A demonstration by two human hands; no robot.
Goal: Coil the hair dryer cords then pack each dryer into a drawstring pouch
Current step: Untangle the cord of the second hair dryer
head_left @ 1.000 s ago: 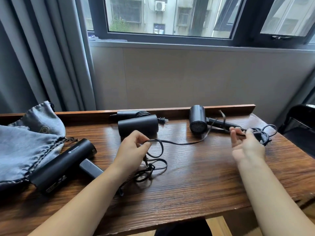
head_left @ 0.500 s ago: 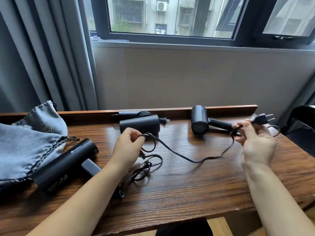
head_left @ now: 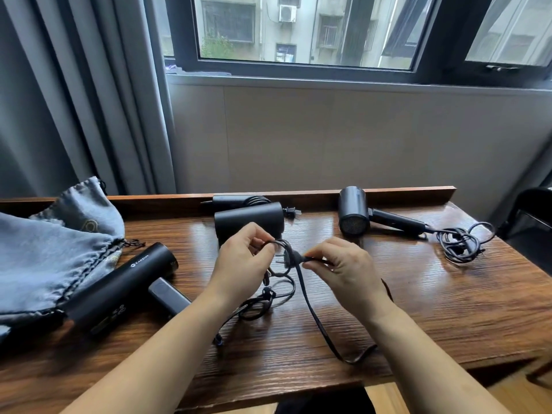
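On table [head_left: 418,309]: three dryers [head_left: 354,215], one pouch [head_left: 44,255], two hands [head_left: 242,264] pinching cord [head_left: 310,309].

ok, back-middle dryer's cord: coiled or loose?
Coiled: the cord is wound around the back-middle dryer handle, plug lying beside it.

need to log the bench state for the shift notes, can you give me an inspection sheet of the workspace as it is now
Surface: wooden table, raised lip along its back edge.
Job's things: near-left hair dryer lying beside the grey drawstring pouch; middle dryer with its cord wound on the handle; right dryer lying on its side.
Clutter: nothing seen.
Hands: left hand grips cord loops; right hand pinches the same cord near the plug.
Cables: slack of held cord trails toward the table's front edge; right dryer's cord loosely bunched.
Surroundings: window, grey curtain, dark chair at right.
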